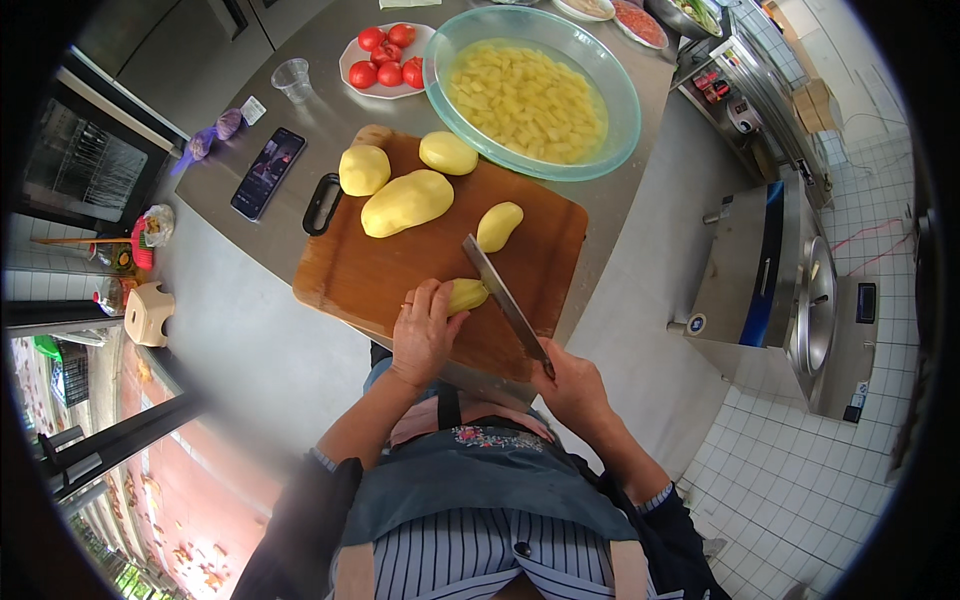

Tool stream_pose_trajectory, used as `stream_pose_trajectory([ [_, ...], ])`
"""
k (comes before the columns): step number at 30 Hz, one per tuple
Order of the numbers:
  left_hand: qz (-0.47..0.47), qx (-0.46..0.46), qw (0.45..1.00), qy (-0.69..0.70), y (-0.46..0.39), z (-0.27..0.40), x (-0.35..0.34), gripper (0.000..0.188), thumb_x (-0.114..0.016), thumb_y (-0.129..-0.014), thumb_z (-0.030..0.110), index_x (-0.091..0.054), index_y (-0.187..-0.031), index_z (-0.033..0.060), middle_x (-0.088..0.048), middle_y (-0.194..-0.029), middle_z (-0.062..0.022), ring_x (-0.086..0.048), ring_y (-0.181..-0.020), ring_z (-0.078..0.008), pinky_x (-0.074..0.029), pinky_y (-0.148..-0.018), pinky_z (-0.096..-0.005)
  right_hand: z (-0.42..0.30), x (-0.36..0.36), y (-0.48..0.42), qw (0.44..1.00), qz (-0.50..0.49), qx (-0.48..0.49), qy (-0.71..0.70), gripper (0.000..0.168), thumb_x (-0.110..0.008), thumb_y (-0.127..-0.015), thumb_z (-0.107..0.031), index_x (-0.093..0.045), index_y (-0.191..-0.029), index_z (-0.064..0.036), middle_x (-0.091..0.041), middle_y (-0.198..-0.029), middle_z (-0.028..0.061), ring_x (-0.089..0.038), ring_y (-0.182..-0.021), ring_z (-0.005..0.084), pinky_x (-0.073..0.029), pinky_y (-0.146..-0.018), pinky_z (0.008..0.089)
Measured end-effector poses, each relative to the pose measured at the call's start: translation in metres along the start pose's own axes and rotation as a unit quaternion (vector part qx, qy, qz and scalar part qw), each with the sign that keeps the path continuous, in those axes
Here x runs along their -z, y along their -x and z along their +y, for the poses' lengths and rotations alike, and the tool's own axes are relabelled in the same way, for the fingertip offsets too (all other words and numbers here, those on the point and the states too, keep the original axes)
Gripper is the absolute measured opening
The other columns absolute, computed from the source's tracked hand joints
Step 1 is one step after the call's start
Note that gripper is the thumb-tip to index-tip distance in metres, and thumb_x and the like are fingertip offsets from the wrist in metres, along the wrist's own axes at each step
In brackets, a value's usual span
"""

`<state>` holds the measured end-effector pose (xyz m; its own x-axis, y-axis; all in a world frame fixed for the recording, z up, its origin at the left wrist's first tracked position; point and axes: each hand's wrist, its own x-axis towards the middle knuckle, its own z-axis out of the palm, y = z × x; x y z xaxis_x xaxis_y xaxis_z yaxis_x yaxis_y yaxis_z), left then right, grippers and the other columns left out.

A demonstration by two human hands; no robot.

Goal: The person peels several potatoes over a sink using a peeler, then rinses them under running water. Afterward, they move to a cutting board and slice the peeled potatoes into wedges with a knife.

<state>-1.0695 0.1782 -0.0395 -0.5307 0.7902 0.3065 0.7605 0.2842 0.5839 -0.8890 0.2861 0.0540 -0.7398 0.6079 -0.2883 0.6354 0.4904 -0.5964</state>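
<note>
On a wooden cutting board (337,262), my left hand (424,330) holds a peeled potato (466,295) down near the front edge. My right hand (574,382) grips a kitchen knife (510,304), its blade slanting up and left, beside the right end of that potato. A small peeled potato (499,226) lies just beyond the blade's tip. Farther back on the board rest a large peeled potato (408,203) and two more, one at the left (364,170) and one near the bowl (448,153). The knife's handle is hidden in my fist.
Behind the board stands a large glass-like bowl (634,139) of diced potato in liquid. A plate of tomatoes (349,56), a clear plastic cup (292,79), a phone (268,174) and netted garlic bulbs (228,124) are on the metal table (315,124). The board has a black handle (322,204).
</note>
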Motion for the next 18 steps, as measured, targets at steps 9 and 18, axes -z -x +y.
stream_pose_trajectory([
  [9, -0.021, -0.012, 0.999, 0.021, 0.001, -0.004, -0.001, 0.053, -0.075, -0.072, 0.015, -0.053, -0.119, 0.004, -0.052, -0.11, -0.0142, -0.057, -0.096, -0.0335, -0.05, -0.08, -0.0398, -0.011, 0.021, 0.021, 0.999, -0.035, -0.037, -0.002, 0.027, -0.056, -0.085, -0.013, -0.056, -0.111, -0.006, -0.063, -0.075, 0.0202, -0.063, -0.07, 0.039, -0.05, -0.061, 0.0453],
  [18, -0.013, -0.026, 0.999, 0.015, 0.004, -0.011, -0.009, 0.051, -0.076, -0.07, 0.013, -0.054, -0.116, 0.0043, -0.053, -0.109, -0.0131, -0.058, -0.095, -0.0327, -0.05, -0.079, -0.0399, -0.019, 0.019, 0.032, 0.998, -0.047, -0.044, -0.013, 0.024, -0.055, -0.086, -0.014, -0.055, -0.108, -0.004, -0.063, -0.074, 0.0212, -0.062, -0.067, 0.0408, -0.05, -0.06, 0.0473],
])
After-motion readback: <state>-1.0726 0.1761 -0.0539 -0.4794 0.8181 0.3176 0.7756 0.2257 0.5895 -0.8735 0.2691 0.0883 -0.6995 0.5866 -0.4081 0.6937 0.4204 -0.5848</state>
